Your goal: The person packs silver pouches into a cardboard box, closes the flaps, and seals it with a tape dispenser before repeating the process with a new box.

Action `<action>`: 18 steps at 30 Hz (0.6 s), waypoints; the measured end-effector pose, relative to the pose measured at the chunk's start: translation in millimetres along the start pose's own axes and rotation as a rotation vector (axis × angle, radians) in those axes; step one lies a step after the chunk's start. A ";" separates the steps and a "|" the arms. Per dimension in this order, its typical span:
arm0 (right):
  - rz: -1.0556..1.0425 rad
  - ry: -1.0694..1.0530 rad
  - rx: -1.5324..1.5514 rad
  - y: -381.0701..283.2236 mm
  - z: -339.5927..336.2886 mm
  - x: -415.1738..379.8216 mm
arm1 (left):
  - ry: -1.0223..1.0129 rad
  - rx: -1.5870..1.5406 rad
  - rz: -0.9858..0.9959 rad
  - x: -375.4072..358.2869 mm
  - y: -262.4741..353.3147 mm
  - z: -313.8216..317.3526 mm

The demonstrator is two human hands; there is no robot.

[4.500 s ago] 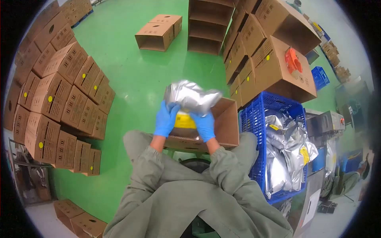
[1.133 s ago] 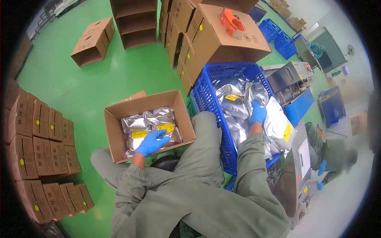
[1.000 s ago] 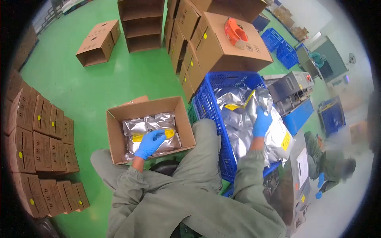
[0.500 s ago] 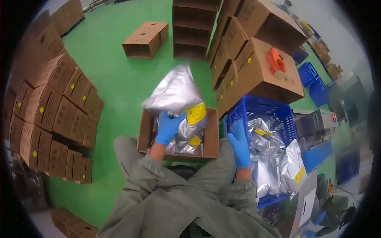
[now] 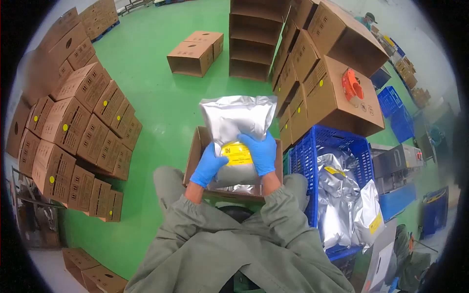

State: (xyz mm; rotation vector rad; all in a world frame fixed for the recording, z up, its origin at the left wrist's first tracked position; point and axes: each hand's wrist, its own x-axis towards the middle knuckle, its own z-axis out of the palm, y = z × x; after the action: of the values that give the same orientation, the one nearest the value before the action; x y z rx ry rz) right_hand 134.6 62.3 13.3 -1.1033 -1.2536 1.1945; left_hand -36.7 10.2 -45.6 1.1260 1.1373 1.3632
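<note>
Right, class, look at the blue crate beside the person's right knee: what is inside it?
The blue crate holds crumpled silver pouches; two yellow labels show. Anything beneath the top pouches is covered, and so is the crate's bottom.

The only view looks from the person's head, facing forward and steeply down, with the jacket [image 5: 239, 254] looming closest at six o'clock. The left hand [image 5: 209, 166], right hand [image 5: 261, 154] and silver bag [image 5: 239, 115] lie near the centre, close below the lens. Its wide, round field curves toward dark edges, reaching stacked cartons [image 5: 93, 132] at nine o'clock, a blue crate [image 5: 314, 171] at four and distant floor [image 5: 146, 29] toward eleven
</note>
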 end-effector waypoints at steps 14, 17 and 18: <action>-0.070 -0.082 -0.013 -0.2 -3.4 -31.1 | 0.149 -0.203 -0.040 22.1 38.8 -9.2; -0.056 -0.038 0.149 -7.4 3.9 -34.5 | 0.237 -0.178 0.148 18.0 48.5 0.1; -0.050 -0.040 0.141 -3.6 7.3 -35.2 | 0.242 -0.184 0.142 16.6 51.6 0.8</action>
State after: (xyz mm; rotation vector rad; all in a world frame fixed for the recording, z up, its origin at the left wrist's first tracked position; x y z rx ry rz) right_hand 128.9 26.6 14.1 -0.9437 -1.2011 1.2530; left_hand -43.5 23.4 6.6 0.9415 1.0908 1.7146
